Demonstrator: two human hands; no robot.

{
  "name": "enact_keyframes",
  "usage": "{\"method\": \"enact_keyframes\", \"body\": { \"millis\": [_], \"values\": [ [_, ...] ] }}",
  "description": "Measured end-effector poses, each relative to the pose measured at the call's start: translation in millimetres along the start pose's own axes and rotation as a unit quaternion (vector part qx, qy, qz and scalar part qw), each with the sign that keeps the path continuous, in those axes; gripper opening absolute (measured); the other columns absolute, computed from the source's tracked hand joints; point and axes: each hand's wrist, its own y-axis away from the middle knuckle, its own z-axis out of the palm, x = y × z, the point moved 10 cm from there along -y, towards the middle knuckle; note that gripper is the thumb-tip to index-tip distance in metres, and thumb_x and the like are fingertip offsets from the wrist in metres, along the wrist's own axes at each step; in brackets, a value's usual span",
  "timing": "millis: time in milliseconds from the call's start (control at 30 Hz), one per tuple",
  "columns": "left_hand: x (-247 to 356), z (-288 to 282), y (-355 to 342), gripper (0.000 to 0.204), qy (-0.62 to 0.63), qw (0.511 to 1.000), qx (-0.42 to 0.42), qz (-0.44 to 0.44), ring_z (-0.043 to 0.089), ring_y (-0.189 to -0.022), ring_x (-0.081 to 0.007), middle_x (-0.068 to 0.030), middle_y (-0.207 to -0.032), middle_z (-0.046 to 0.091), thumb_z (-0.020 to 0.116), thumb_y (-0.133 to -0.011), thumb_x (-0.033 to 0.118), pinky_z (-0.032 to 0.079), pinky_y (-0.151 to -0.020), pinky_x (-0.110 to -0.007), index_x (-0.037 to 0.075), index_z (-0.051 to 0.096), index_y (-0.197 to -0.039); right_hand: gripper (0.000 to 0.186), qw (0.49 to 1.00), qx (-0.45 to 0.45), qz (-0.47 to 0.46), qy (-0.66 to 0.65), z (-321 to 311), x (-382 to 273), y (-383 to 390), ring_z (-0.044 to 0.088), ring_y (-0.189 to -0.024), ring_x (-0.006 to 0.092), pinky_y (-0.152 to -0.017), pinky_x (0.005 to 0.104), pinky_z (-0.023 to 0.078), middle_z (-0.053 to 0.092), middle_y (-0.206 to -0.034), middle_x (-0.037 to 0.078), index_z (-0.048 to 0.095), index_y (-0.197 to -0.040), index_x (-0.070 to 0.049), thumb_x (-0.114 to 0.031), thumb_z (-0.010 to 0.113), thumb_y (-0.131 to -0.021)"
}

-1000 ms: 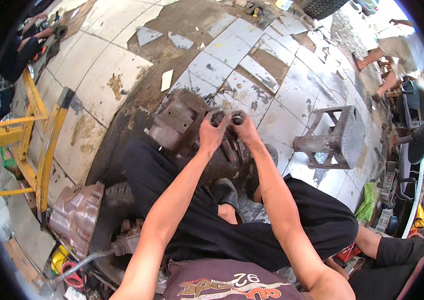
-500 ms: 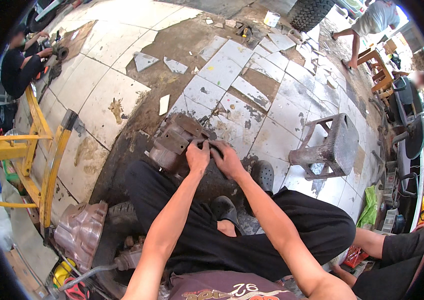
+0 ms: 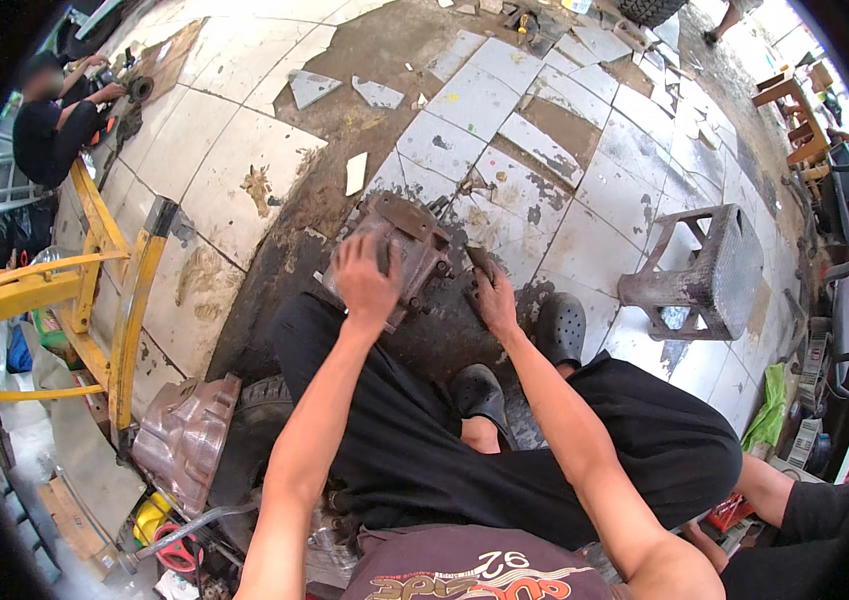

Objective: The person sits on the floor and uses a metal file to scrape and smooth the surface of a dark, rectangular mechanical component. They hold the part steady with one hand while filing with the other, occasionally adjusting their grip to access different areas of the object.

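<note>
A brown, box-like metal housing [image 3: 426, 252] sits on the dark, greasy patch of floor before my knees. My left hand [image 3: 366, 285] rests on its top with the fingers spread and stretched out. Something dark shows between the thumb and fingers; I cannot make out whether it is a separate piece or a gap. Just right of the housing, apart from it, my right hand [image 3: 492, 300] is closed on a thin, dark, flat piece [image 3: 480, 261] that sticks up past the fingertips. The palm side of both hands is hidden.
At the left stand a yellow metal frame [image 3: 134, 310] and a bell-shaped metal casing [image 3: 184, 435]. A worn grey stool [image 3: 709, 270] is at the right. Broken tiles [image 3: 534, 140] lie ahead. One person [image 3: 49, 130] sits far left; another person's leg [image 3: 769, 490] is near my right.
My hands were together at the housing's right edge. They have parted: the left moved left onto the housing's top, the right moved right with the dark flat piece. The view has shifted slightly.
</note>
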Motion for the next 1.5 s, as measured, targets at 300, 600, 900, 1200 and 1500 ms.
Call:
{"method": "enact_keyframes", "body": {
  "millis": [300, 600, 900, 1200, 1500],
  "values": [
    [-36, 31, -11, 0.066, -0.184, 0.971, -0.101, -0.118, 0.044, -0.134, -0.0329, -0.0176, -0.136, 0.055, 0.048, -0.097, 0.057, 0.024, -0.114, -0.054, 0.004, 0.054, -0.136, 0.062, 0.957, -0.152, -0.098, 0.229, 45, -53, 6, 0.058, -0.109, 0.0437, -0.091, 0.0475, 0.051, 0.056, -0.119, 0.025, 0.046, -0.148, -0.025, -0.02, 0.062, -0.089],
    [-28, 31, -12, 0.064, -0.205, 0.965, -0.121, -0.113, 0.049, -0.128, -0.0331, -0.0164, -0.131, 0.057, 0.046, -0.098, 0.057, 0.026, -0.112, -0.055, 0.004, 0.056, -0.134, 0.073, 0.892, -0.251, -0.152, 0.345, 37, -68, 2, 0.063, -0.094, 0.0406, -0.079, 0.0512, 0.053, 0.061, -0.098, 0.019, 0.029, -0.157, -0.033, -0.019, 0.055, -0.09],
    [-26, 33, -14, 0.063, -0.213, 0.966, -0.114, -0.096, 0.051, -0.126, -0.0328, -0.0168, -0.129, 0.058, 0.045, -0.099, 0.056, 0.028, -0.111, -0.055, 0.004, 0.056, -0.133, 0.08, 0.852, -0.289, -0.126, 0.418, 37, -69, -11, 0.07, -0.079, 0.0392, -0.075, 0.0524, 0.056, 0.07, -0.086, 0.02, 0.029, -0.156, -0.037, -0.013, 0.054, -0.085],
    [-27, 34, -13, 0.066, -0.218, 0.965, -0.116, -0.088, 0.053, -0.123, -0.034, -0.0183, -0.127, 0.058, 0.045, -0.099, 0.057, 0.029, -0.111, -0.056, 0.003, 0.055, -0.135, 0.079, 0.827, -0.296, -0.094, 0.47, 45, -74, -12, 0.072, -0.08, 0.0371, -0.068, 0.0478, 0.058, 0.072, -0.092, 0.02, 0.025, -0.157, -0.04, -0.015, 0.053, -0.088],
    [-27, 33, -11, 0.064, -0.214, 0.962, -0.131, -0.103, 0.051, -0.127, -0.0336, -0.0179, -0.131, 0.056, 0.046, -0.099, 0.056, 0.029, -0.111, -0.056, 0.004, 0.055, -0.135, 0.083, 0.815, -0.341, -0.11, 0.456, 49, -65, -13, 0.072, -0.076, 0.0365, -0.065, 0.047, 0.059, 0.072, -0.091, 0.023, 0.022, -0.158, -0.038, -0.011, 0.053, -0.086]
  ]
}}
